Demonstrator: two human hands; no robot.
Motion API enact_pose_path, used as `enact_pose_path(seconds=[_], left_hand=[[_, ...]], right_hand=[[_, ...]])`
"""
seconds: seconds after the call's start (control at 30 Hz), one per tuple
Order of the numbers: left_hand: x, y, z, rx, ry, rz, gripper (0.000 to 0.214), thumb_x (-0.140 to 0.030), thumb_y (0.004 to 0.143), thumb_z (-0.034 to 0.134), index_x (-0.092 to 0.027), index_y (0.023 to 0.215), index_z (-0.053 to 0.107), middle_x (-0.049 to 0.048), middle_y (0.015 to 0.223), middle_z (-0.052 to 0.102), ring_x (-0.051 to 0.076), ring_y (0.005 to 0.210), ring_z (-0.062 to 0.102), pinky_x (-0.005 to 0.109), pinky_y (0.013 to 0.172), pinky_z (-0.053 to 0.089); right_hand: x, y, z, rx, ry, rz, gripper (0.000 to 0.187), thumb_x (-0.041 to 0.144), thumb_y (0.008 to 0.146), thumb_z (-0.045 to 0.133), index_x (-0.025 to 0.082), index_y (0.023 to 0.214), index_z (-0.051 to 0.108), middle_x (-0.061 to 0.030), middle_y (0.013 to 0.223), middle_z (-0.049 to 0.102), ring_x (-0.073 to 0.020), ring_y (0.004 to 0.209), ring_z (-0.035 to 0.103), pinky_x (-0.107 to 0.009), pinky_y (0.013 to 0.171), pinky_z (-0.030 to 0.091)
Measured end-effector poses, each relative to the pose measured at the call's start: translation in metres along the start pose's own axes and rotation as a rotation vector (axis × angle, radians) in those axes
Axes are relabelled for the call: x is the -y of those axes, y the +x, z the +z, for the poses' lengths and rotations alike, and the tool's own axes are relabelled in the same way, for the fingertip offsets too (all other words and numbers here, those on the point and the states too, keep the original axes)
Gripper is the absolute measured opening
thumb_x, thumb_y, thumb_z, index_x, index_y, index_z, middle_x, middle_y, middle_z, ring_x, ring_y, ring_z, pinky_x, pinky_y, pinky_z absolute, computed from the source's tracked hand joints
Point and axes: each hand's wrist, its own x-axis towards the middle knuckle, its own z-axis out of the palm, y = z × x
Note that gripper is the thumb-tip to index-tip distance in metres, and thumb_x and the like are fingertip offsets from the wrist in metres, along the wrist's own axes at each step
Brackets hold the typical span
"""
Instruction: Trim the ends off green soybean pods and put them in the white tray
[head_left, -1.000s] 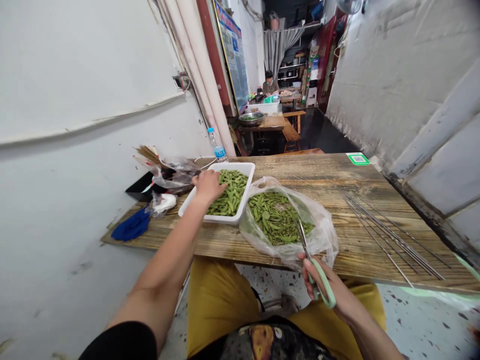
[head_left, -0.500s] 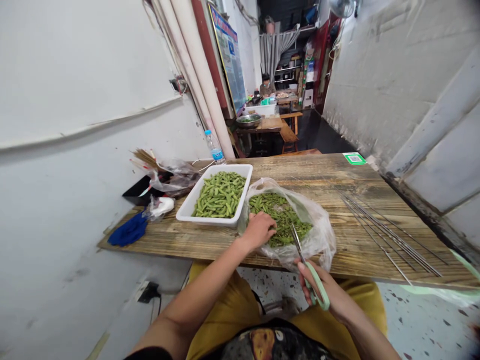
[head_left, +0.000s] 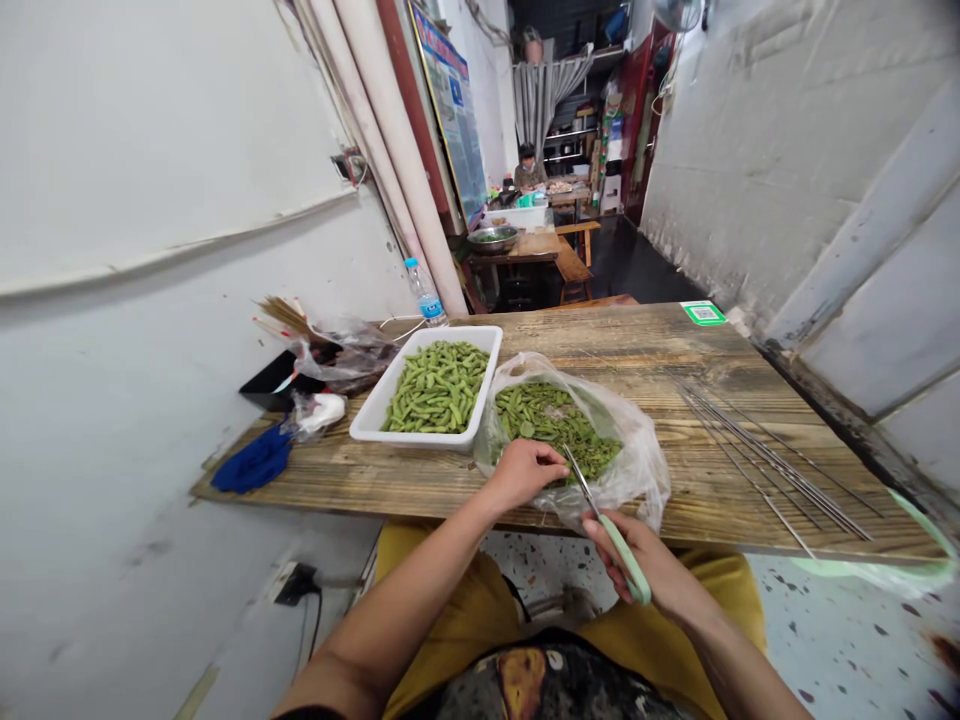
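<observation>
Over the near side of a clear plastic bag (head_left: 643,455), my left hand (head_left: 527,472) is closed in a pinch. Whatever lies between its fingertips is too small and hidden to make out. My right hand (head_left: 643,562) grips scissors (head_left: 626,555) with pale green handles. Their blades point up and left, nearly together, with the tips close beside my left fingertips. Inside the opened bag lie green edamame pods (head_left: 521,408) and many small trimmed bits (head_left: 589,445). To its left, a white plastic tub (head_left: 489,385) holds a heap of edamame pods (head_left: 439,388).
Several metal skewers (head_left: 772,465) lie on the wooden table (head_left: 622,350) at right. At left are a blue cloth (head_left: 251,462), a black box (head_left: 266,385) and bundled sticks (head_left: 289,318). A water bottle (head_left: 429,300) stands behind the tub. Farther back, a person (head_left: 529,172) sits.
My left hand has moved right from above the pods to the scissor tips, its fingers now pinched. The scissors have shifted slightly left, and their handles have turned and come together.
</observation>
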Motion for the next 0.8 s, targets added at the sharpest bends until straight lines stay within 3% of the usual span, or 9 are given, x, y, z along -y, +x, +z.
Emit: enact_pose_path(seconds=[0.13,0.23,0.33,0.43,0.57,0.8], left_hand=[[-0.003,0.001,-0.001,-0.061,-0.079,0.025,0.01,-0.024,0.06,0.073,-0.018,0.067,0.071,0.0008,0.066,0.065,0.013,0.062,0.053,0.022,0.059,0.039],[-0.01,0.002,-0.003,-0.117,-0.357,-0.076,0.016,-0.023,0.059,0.076,-0.015,0.069,0.067,-0.0011,0.063,0.061,0.008,0.055,0.048,0.019,0.054,0.036],[-0.017,0.001,-0.003,-0.016,-0.708,-0.241,0.022,-0.022,0.061,0.077,-0.012,0.072,0.06,-0.0017,0.059,0.058,0.006,0.051,0.05,0.017,0.05,0.038],[-0.022,0.0,0.001,0.035,-0.878,-0.331,0.024,-0.017,0.064,0.077,-0.011,0.074,0.056,0.0032,0.064,0.063,0.01,0.061,0.061,0.019,0.058,0.047],[-0.023,-0.005,0.011,-0.036,-0.921,-0.331,0.026,-0.016,0.066,0.075,-0.012,0.065,0.049,0.0062,0.064,0.066,0.013,0.064,0.065,0.022,0.062,0.051],[-0.018,-0.009,0.026,-0.143,-0.875,-0.236,0.033,-0.021,0.054,0.08,-0.012,0.058,0.049,0.0031,0.064,0.064,0.01,0.059,0.061,0.021,0.06,0.046]], right_hand=[[0.001,0.0,0.001,-0.047,0.035,0.022,0.043,0.06,0.072,0.061,0.02,0.085,0.054,0.0137,0.041,0.03,-0.0048,0.029,0.029,-0.017,0.028,0.029],[0.001,-0.001,0.002,-0.07,0.11,-0.032,0.046,0.06,0.07,0.064,0.02,0.092,0.054,0.0115,0.049,0.038,-0.0063,0.035,0.037,-0.018,0.032,0.035],[0.001,-0.005,0.004,-0.05,0.189,-0.029,0.047,0.059,0.074,0.061,0.021,0.101,0.053,0.007,0.061,0.049,-0.0085,0.047,0.048,-0.02,0.043,0.043],[0.005,-0.01,0.006,-0.025,0.252,0.001,0.045,0.059,0.076,0.059,0.021,0.101,0.054,0.0043,0.068,0.052,-0.0093,0.053,0.05,-0.021,0.048,0.045],[0.013,-0.015,0.009,-0.023,0.254,-0.012,0.042,0.059,0.077,0.058,0.02,0.092,0.056,0.0042,0.067,0.05,-0.0094,0.052,0.049,-0.021,0.048,0.044],[0.015,-0.014,0.008,-0.023,0.215,-0.057,0.041,0.058,0.078,0.058,0.021,0.096,0.056,0.0057,0.065,0.048,-0.0085,0.049,0.046,-0.02,0.044,0.041]])
